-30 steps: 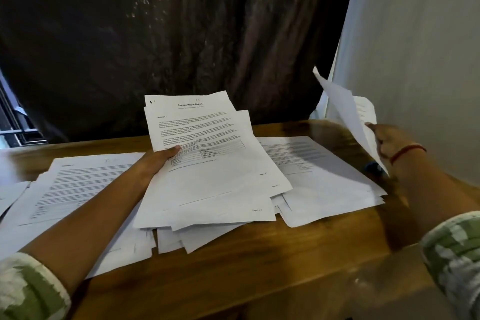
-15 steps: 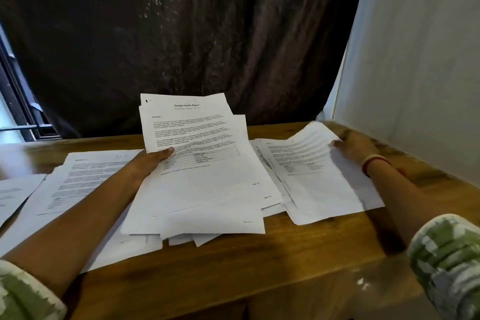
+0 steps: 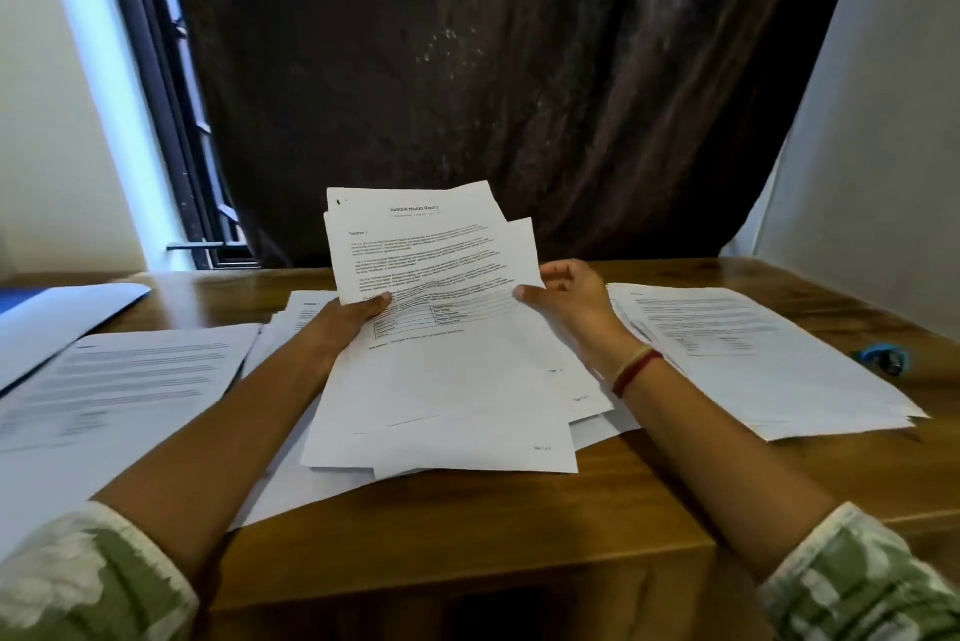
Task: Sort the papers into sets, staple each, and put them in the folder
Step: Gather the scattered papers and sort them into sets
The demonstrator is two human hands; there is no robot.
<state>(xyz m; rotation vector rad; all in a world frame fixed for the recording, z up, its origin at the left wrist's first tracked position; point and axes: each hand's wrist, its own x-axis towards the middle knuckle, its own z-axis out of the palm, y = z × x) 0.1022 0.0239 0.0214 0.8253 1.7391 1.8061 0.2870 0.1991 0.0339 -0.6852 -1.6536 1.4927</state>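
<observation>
A fanned sheaf of papers [image 3: 441,328] is held tilted up over the middle of the surface [image 3: 467,526], pinched at its sides by the left hand [image 3: 358,315] and the right hand [image 3: 566,300]. A left pile [image 3: 130,380] and a right pile [image 3: 753,354] are laid toward the side edges.

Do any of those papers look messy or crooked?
Yes. The held stack in the middle is untidy: its sheets are fanned out, with corners and bottom edges poking out at different angles instead of lining up. The right pile is slightly staggered too. Nothing looks torn or spilled.
</observation>
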